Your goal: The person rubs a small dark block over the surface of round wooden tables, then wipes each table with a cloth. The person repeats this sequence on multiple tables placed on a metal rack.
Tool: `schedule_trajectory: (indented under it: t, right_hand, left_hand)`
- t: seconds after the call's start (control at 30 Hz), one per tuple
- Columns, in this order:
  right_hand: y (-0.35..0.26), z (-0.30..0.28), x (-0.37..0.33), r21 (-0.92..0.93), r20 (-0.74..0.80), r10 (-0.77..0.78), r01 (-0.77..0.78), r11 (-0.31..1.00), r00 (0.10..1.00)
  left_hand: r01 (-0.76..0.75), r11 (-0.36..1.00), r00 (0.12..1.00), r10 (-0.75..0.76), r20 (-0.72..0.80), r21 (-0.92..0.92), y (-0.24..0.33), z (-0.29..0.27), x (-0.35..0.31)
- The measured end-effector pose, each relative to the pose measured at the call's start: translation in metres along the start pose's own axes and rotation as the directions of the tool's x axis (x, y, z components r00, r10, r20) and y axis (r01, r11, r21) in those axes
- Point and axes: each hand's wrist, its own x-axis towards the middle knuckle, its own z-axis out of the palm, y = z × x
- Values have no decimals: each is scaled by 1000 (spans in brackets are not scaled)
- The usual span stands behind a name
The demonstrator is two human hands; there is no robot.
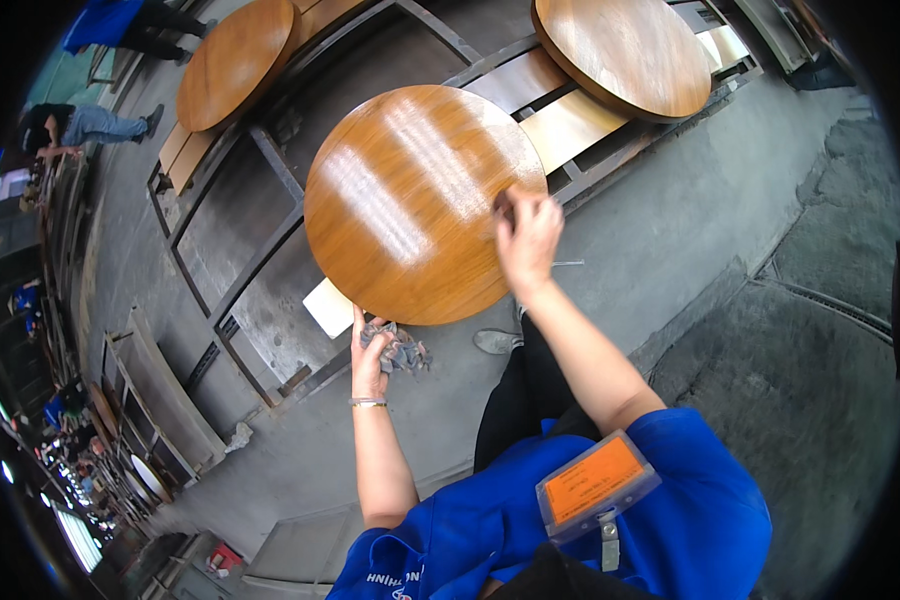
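Note:
In front of me lies a round, glossy brown wooden tabletop (410,200) with visible grain. My right hand (531,243) is over its right edge area, fingers closed round a small dark brown piece (504,206), pressed to or just above the surface; its exact kind is hard to make out. At the near-left rim, my left hand (368,370) grips a crumpled grey rag (402,352), its fingertips close to the tabletop's edge. The underside of the tabletop is hidden.
Metal frame rails (260,265) and pale boards (570,125) run beneath the tabletop. Another round top (625,50) lies at the far right, and a third (235,62) at the far left. Two people (110,122) are at the far left. My shoe (497,342) stands below the near edge.

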Motion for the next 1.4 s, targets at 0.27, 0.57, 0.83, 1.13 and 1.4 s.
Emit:
schedule_trajectory:
  t: [0.27, 0.57, 0.83, 1.13, 1.4]
  right_hand:
    - [-5, -24, -34, 30, 127, -101, 98, 995, 987]
    - [-61, -31, -115, 262, 332, -247, 163, 951, 910]
    - [-8, -47, -74, 80, 128, -23, 12, 997, 992]
    - [-74, -14, -135, 363, 383, -316, 173, 915, 868]
    - [69, -51, -7, 40, -1, -82, 82, 996, 997]
  left_hand:
    - [9, 999, 1000, -10, -24, -30, -5, -3, 5]
    - [-42, 999, 999, 42, -28, -8, -8, 4, 2]
    - [-19, 1000, 999, 19, -38, -5, -12, 1, -1]
    - [-42, 999, 999, 41, -35, -31, -14, 12, -3]
    - [-47, 998, 996, 44, -73, -41, -17, 6, -6]
